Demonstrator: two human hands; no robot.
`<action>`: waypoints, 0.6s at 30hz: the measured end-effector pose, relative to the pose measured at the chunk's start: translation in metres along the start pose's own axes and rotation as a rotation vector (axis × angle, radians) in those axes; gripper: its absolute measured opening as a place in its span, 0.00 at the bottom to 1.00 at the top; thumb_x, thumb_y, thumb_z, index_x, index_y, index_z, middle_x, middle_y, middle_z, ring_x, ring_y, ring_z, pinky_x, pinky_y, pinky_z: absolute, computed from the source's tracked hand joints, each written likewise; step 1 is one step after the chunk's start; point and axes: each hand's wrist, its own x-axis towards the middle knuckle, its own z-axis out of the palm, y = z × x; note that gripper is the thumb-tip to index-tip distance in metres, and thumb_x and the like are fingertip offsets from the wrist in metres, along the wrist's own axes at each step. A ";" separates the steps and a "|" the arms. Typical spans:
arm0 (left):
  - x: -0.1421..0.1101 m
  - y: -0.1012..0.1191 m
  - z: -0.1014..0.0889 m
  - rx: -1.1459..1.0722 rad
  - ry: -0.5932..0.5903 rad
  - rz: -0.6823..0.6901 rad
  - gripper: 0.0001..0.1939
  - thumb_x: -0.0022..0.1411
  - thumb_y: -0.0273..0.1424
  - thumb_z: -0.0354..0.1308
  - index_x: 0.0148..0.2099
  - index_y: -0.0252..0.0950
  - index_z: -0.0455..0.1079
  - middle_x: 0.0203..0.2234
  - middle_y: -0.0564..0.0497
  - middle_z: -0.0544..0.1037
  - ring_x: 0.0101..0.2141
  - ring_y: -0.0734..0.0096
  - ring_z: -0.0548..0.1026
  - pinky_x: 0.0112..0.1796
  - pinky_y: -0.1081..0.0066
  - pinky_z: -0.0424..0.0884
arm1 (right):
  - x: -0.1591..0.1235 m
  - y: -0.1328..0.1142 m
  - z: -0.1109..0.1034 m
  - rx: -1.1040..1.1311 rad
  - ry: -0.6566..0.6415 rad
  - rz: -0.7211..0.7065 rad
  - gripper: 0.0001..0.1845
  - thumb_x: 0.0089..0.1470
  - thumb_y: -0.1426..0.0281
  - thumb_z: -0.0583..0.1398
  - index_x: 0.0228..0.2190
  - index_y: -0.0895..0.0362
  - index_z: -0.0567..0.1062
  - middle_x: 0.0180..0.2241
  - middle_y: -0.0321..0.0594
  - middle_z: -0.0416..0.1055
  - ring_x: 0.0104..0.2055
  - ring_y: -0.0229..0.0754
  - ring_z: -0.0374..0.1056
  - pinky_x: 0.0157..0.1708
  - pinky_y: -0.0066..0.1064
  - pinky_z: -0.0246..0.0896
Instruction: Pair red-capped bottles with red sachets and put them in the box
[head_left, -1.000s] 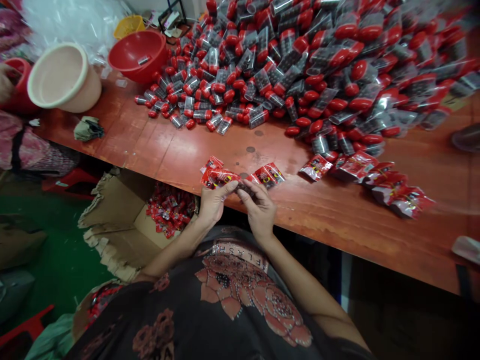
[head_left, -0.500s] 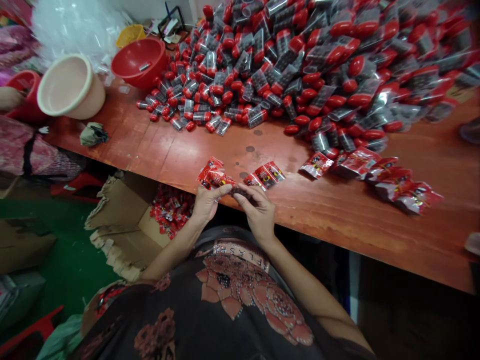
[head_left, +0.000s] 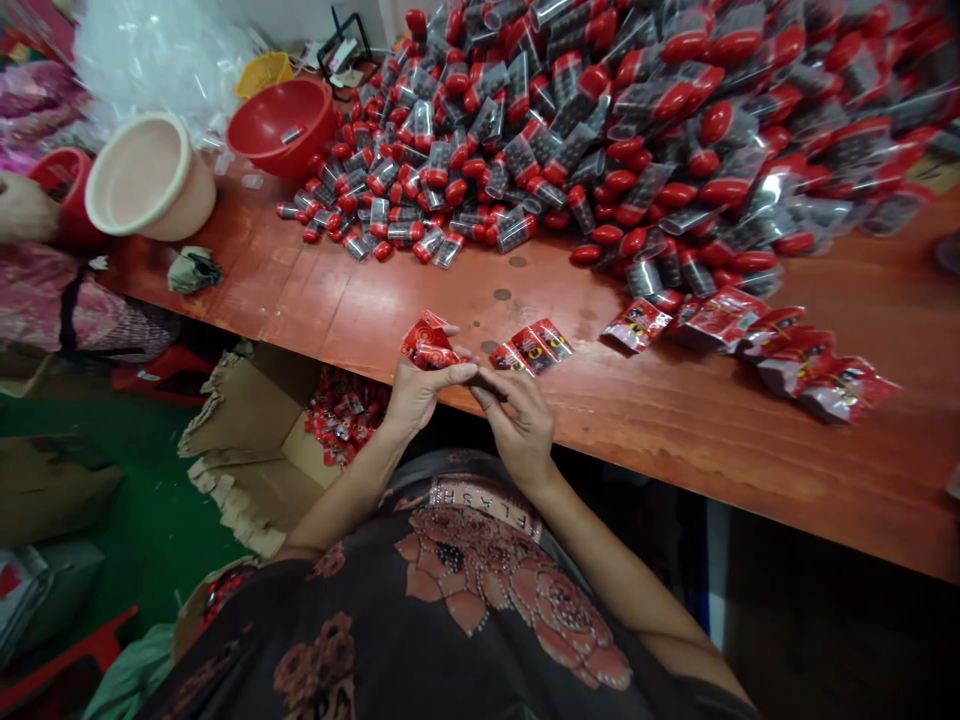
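we find the left hand (head_left: 414, 395) with its thumb stretched toward the right hand (head_left: 521, 415), whose thumb and fingers are bent together; the tips meet above the front edge of the red-brown table (head_left: 322, 300). we cannot tell whether either hand grips anything. red printed packets (head_left: 424, 338) lie at the left fingers, partly covered by them. we note further flat red packets (head_left: 534, 345) on the tabletop just beyond the right fingers, filled red packets (head_left: 795, 362) farther right, and a heap of red-capped clear tubes (head_left: 525, 150) behind.
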 end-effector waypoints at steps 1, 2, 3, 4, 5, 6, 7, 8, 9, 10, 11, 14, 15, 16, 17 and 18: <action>0.001 0.000 0.000 0.002 0.006 -0.001 0.24 0.39 0.25 0.72 0.42 0.38 0.72 0.26 0.55 0.78 0.30 0.71 0.78 0.37 0.70 0.72 | 0.000 0.000 -0.001 -0.012 -0.001 -0.020 0.18 0.58 0.73 0.60 0.48 0.43 0.74 0.41 0.38 0.73 0.43 0.42 0.70 0.45 0.41 0.69; 0.002 0.000 0.000 -0.001 0.013 -0.002 0.23 0.39 0.26 0.73 0.41 0.37 0.72 0.25 0.56 0.77 0.29 0.71 0.78 0.36 0.70 0.72 | 0.000 0.000 -0.001 -0.024 -0.006 -0.027 0.19 0.58 0.73 0.60 0.49 0.43 0.74 0.41 0.38 0.72 0.43 0.42 0.70 0.45 0.41 0.69; 0.003 -0.001 0.000 -0.008 0.022 -0.003 0.22 0.40 0.27 0.73 0.40 0.37 0.72 0.25 0.56 0.77 0.28 0.72 0.77 0.36 0.71 0.71 | 0.000 -0.001 -0.001 -0.038 -0.019 -0.028 0.20 0.58 0.73 0.60 0.50 0.42 0.73 0.41 0.38 0.72 0.43 0.42 0.70 0.44 0.41 0.69; 0.003 -0.002 0.001 -0.017 0.033 -0.005 0.22 0.40 0.27 0.73 0.41 0.38 0.73 0.25 0.56 0.77 0.28 0.72 0.77 0.35 0.71 0.71 | 0.000 -0.001 -0.002 -0.052 -0.041 -0.026 0.21 0.58 0.73 0.59 0.51 0.42 0.72 0.40 0.38 0.71 0.42 0.42 0.69 0.43 0.40 0.70; 0.003 -0.003 0.001 -0.026 0.037 -0.012 0.23 0.41 0.28 0.73 0.41 0.38 0.73 0.25 0.56 0.77 0.28 0.72 0.77 0.35 0.71 0.71 | 0.000 -0.002 -0.002 -0.066 -0.069 -0.025 0.23 0.59 0.73 0.59 0.53 0.41 0.70 0.40 0.39 0.70 0.42 0.42 0.69 0.42 0.39 0.70; 0.003 -0.004 0.002 -0.037 0.036 -0.022 0.23 0.41 0.30 0.73 0.42 0.38 0.73 0.26 0.55 0.78 0.29 0.71 0.78 0.36 0.70 0.71 | 0.001 -0.002 -0.002 -0.078 -0.101 -0.026 0.25 0.59 0.73 0.58 0.55 0.40 0.68 0.40 0.39 0.68 0.41 0.41 0.68 0.42 0.39 0.70; 0.002 -0.005 0.003 -0.051 0.029 -0.034 0.24 0.41 0.31 0.73 0.43 0.38 0.73 0.27 0.54 0.79 0.30 0.69 0.78 0.37 0.69 0.72 | 0.001 -0.002 -0.002 -0.090 -0.129 -0.028 0.27 0.60 0.73 0.58 0.57 0.40 0.66 0.40 0.39 0.67 0.41 0.41 0.68 0.42 0.38 0.69; 0.001 -0.006 0.004 -0.068 0.017 -0.045 0.25 0.42 0.33 0.73 0.44 0.38 0.73 0.29 0.53 0.79 0.32 0.67 0.79 0.38 0.68 0.72 | 0.001 -0.002 -0.002 -0.101 -0.146 -0.031 0.28 0.60 0.73 0.57 0.59 0.39 0.64 0.40 0.40 0.66 0.42 0.41 0.67 0.42 0.38 0.69; -0.001 -0.006 0.005 -0.085 0.001 -0.057 0.25 0.42 0.35 0.73 0.44 0.38 0.73 0.30 0.51 0.80 0.34 0.65 0.79 0.40 0.67 0.72 | 0.002 -0.002 -0.002 -0.109 -0.149 -0.035 0.29 0.60 0.73 0.57 0.60 0.39 0.62 0.41 0.40 0.65 0.43 0.42 0.67 0.43 0.38 0.69; -0.002 -0.005 0.005 -0.102 -0.014 -0.066 0.24 0.43 0.36 0.73 0.44 0.37 0.73 0.32 0.50 0.80 0.36 0.64 0.79 0.41 0.66 0.73 | 0.002 -0.001 -0.003 -0.115 -0.144 -0.040 0.29 0.61 0.73 0.56 0.60 0.39 0.62 0.41 0.40 0.65 0.44 0.42 0.67 0.44 0.39 0.68; -0.003 -0.005 0.005 -0.114 -0.025 -0.073 0.23 0.44 0.37 0.72 0.43 0.37 0.73 0.33 0.49 0.81 0.37 0.63 0.79 0.42 0.65 0.72 | 0.003 -0.001 -0.003 -0.119 -0.132 -0.047 0.29 0.61 0.73 0.56 0.59 0.39 0.62 0.42 0.40 0.65 0.45 0.42 0.67 0.45 0.39 0.68; -0.006 -0.003 0.005 -0.117 -0.023 -0.096 0.19 0.45 0.34 0.71 0.40 0.36 0.74 0.34 0.49 0.81 0.37 0.63 0.79 0.45 0.64 0.72 | 0.003 0.000 -0.004 -0.119 -0.070 -0.079 0.25 0.60 0.74 0.57 0.57 0.41 0.66 0.41 0.39 0.67 0.45 0.42 0.67 0.45 0.39 0.68; -0.006 -0.003 0.004 -0.111 -0.012 -0.096 0.18 0.45 0.32 0.71 0.39 0.35 0.74 0.33 0.49 0.81 0.36 0.65 0.79 0.45 0.64 0.72 | 0.003 0.000 -0.003 -0.109 -0.045 -0.081 0.24 0.60 0.74 0.57 0.56 0.42 0.68 0.41 0.39 0.67 0.44 0.41 0.67 0.44 0.39 0.68; -0.006 -0.003 0.004 -0.102 -0.005 -0.096 0.17 0.43 0.30 0.72 0.37 0.35 0.74 0.32 0.50 0.81 0.34 0.67 0.79 0.44 0.65 0.72 | 0.002 0.001 -0.002 -0.093 -0.021 -0.078 0.23 0.60 0.74 0.57 0.54 0.43 0.69 0.41 0.38 0.67 0.44 0.41 0.67 0.44 0.38 0.69; -0.006 -0.003 0.004 -0.089 0.001 -0.095 0.16 0.42 0.29 0.72 0.35 0.34 0.74 0.31 0.51 0.80 0.33 0.68 0.79 0.43 0.66 0.72 | 0.001 0.001 -0.001 -0.070 -0.001 -0.069 0.22 0.59 0.74 0.58 0.53 0.43 0.70 0.40 0.38 0.68 0.44 0.41 0.67 0.43 0.38 0.69; -0.007 -0.004 0.004 -0.072 0.008 -0.092 0.15 0.41 0.28 0.72 0.33 0.34 0.73 0.30 0.52 0.80 0.32 0.70 0.78 0.42 0.68 0.72 | -0.001 0.001 0.000 -0.042 0.010 -0.050 0.22 0.59 0.74 0.58 0.53 0.44 0.70 0.40 0.38 0.68 0.44 0.41 0.68 0.43 0.37 0.69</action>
